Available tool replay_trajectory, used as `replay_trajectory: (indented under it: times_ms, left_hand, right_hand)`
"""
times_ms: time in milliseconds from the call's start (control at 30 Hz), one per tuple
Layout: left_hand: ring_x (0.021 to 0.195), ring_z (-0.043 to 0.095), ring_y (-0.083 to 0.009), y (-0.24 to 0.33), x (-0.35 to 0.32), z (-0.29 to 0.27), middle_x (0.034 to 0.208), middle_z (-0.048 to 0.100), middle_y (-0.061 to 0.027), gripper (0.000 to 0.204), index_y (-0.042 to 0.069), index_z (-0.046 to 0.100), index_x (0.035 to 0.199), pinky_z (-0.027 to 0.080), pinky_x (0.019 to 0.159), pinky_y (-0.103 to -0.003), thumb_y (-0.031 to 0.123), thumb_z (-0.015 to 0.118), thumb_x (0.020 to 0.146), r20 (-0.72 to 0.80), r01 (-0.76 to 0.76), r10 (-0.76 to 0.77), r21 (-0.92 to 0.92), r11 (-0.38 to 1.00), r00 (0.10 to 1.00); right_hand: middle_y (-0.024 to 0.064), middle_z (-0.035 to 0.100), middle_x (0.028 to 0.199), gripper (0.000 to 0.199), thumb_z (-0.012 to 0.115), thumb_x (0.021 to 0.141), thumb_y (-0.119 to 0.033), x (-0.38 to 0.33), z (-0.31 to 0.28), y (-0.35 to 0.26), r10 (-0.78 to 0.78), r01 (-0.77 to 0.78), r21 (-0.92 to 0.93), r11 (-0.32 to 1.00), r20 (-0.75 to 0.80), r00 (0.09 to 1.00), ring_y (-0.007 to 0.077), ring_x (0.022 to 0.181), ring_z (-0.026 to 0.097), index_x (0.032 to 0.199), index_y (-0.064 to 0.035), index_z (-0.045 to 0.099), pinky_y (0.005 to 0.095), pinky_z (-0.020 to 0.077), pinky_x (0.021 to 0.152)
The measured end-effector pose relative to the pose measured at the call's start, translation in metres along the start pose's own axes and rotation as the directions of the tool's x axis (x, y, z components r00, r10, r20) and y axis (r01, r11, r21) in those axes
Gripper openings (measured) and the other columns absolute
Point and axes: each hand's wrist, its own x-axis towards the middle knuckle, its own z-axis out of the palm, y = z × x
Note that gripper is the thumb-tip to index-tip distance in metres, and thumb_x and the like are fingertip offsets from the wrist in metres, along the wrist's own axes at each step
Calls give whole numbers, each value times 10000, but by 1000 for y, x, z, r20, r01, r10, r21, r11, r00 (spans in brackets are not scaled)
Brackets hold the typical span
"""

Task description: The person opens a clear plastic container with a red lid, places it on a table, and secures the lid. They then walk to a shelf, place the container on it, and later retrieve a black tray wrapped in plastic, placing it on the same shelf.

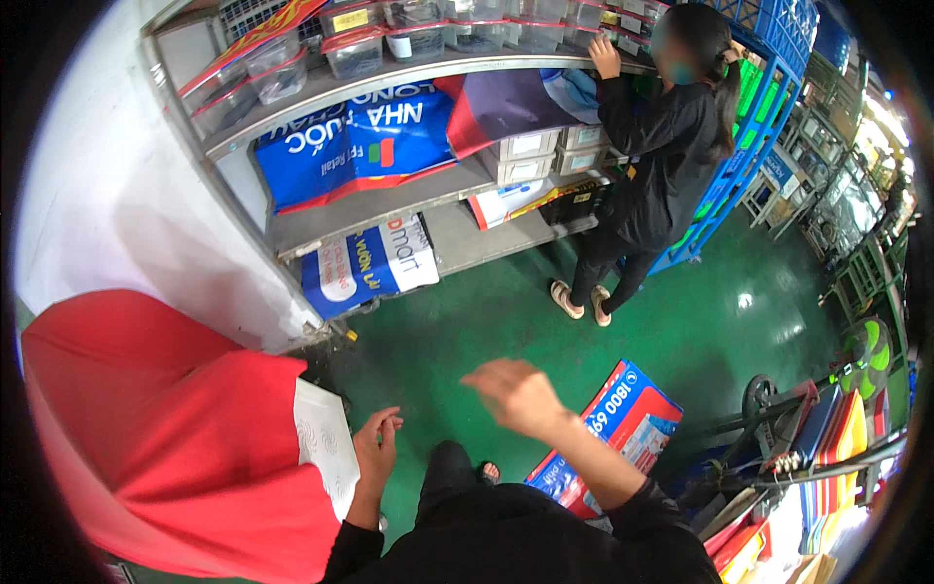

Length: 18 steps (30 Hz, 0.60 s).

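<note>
My left hand (377, 443) rests against the edge of a large red fabric bundle (165, 428) with a white printed sheet (326, 443) tucked at its side; its fingers curl loosely on that sheet's edge. Raised and blurred, my right hand (516, 392) hangs in the air over the green floor, fingers apart and holding nothing. A blue and red printed bag (613, 428) lies on the floor just right of that hand.
Grey metal shelves (389, 200) carry folded blue printed bags, white boxes and clear plastic bins. Another person in black (657, 161) stands reaching into the shelf. A blue crate rack (764, 107) stands behind that person. A cart with red and blue material (817, 438) sits at right.
</note>
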Motion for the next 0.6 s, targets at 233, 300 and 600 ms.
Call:
replay_trajectory:
  times_ms: [233,300,600]
  left_hand:
    - [792,640,-165,6,152,105,873,647,-113,198,10,598,1029,499,675,-260,2,494,862,-7,-97,97,-124,988,995]
    - [837,618,-180,18,222,123,970,602,-134,268,-15,528,1119,487,743,-279,-20,491,854,-64,-217,208,-234,948,976]
    - [798,520,-210,255,474,166,1050,495,-118,288,21,449,1108,421,733,-346,152,473,853,-667,-944,674,-290,157,317]
  right_hand:
    - [106,603,1012,243,516,836,-221,-5,111,178,385,-399,-96,912,540,749,287,942,594,1055,-123,556,398,495,786]
    - [125,606,1026,275,482,845,-270,-51,143,253,591,-558,-285,780,629,505,310,950,586,1059,-122,571,427,477,800]
    - [188,629,967,316,436,817,-266,-278,158,418,956,-922,-375,97,294,-19,356,922,598,959,-89,654,425,475,806]
